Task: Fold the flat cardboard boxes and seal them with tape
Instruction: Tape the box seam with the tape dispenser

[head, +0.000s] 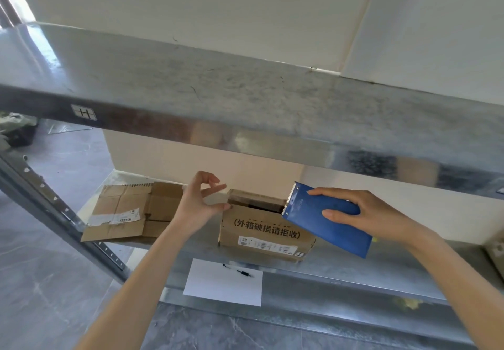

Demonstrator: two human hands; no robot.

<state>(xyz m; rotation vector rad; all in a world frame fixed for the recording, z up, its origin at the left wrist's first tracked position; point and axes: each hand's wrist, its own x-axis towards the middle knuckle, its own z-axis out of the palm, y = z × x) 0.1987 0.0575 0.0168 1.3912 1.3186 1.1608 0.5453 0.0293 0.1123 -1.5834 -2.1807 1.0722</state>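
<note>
Count: one assembled cardboard box (264,229), one pile of flattened cardboard (122,213), one blue tape cutter (327,221), one paper sheet (223,281), one pen (238,270). The box stands mid-way along the metal shelf (395,257), near its front edge, with the flattened cardboard at the left end. My left hand (201,202) is half-open, thumb tip touching the box's upper left corner. My right hand (373,213) grips the cutter, its toothed edge at the box's top right.

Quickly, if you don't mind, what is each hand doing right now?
Left hand: open, thumb touching the top edge of the cardboard box.
Right hand: gripping the blue tape dispenser.
</note>
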